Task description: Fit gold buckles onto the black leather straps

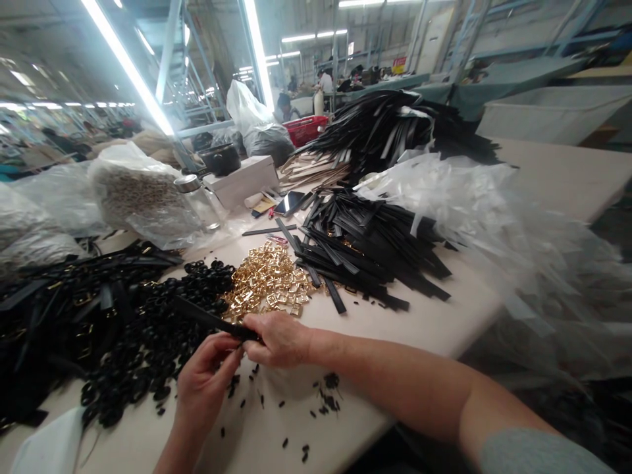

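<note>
One black strap [213, 320] — pinched by left hand [206, 375] from below and right hand [280, 339], back upward.

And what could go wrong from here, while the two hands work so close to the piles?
The black strap held in the right hand might brush the gold buckles just beyond and scatter them. The black loops border the buckles, so the piles could mix. Small black pieces near the edge of the table may fall off.

Buckles [269, 280]: on table [434, 326], between rings [143, 355] and straps [368, 243]
Phone [289, 203]: behind buckles
Sheeting [459, 191]: right of straps
Jar [200, 204]: beside box [247, 183]
</note>
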The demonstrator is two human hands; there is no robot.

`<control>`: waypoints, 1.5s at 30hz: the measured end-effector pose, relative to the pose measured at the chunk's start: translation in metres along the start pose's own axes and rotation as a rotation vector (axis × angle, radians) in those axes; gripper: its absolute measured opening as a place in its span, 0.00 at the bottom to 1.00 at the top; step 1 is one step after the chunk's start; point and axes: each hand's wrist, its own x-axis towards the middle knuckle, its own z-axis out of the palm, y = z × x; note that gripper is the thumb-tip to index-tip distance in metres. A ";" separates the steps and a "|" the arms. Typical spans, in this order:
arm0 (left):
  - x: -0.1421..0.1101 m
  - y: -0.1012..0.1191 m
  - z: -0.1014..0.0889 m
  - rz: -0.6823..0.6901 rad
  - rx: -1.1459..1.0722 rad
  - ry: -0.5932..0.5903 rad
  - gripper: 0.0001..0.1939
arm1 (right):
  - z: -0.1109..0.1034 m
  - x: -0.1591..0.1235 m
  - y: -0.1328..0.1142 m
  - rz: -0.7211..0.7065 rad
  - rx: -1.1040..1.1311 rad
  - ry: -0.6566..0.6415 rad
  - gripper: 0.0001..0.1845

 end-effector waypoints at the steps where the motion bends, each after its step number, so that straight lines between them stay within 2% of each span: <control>1: 0.000 0.002 0.001 -0.041 -0.018 0.000 0.15 | 0.000 -0.001 -0.001 0.004 -0.004 0.013 0.11; 5: -0.001 0.011 0.002 -0.199 -0.012 0.002 0.17 | 0.000 -0.002 -0.002 0.008 -0.025 0.055 0.11; 11: -0.002 0.015 0.001 -0.286 -0.042 -0.021 0.18 | 0.001 -0.003 -0.004 -0.002 -0.097 0.058 0.10; 16: -0.003 0.013 0.002 -0.286 -0.083 -0.005 0.17 | 0.005 -0.003 -0.003 -0.057 -0.137 0.070 0.11; 20: -0.004 0.013 0.003 -0.243 -0.054 0.009 0.16 | 0.006 -0.003 -0.003 -0.080 -0.169 0.089 0.11; 24: -0.006 0.017 0.001 -0.259 -0.006 -0.011 0.14 | 0.006 -0.003 -0.004 -0.087 -0.186 0.087 0.12; 27: -0.007 0.021 0.000 -0.268 0.038 -0.037 0.16 | 0.007 -0.004 -0.005 -0.096 -0.201 0.080 0.14; 31: -0.008 0.025 0.001 -0.283 0.051 0.007 0.18 | 0.007 -0.004 -0.005 -0.103 -0.198 0.066 0.14; 36: -0.006 0.022 0.001 -0.303 0.020 -0.029 0.22 | 0.006 -0.005 -0.004 -0.113 -0.182 0.054 0.14; 45: -0.010 0.028 0.006 -0.322 -0.035 -0.001 0.20 | 0.003 -0.004 -0.008 -0.096 -0.175 0.013 0.13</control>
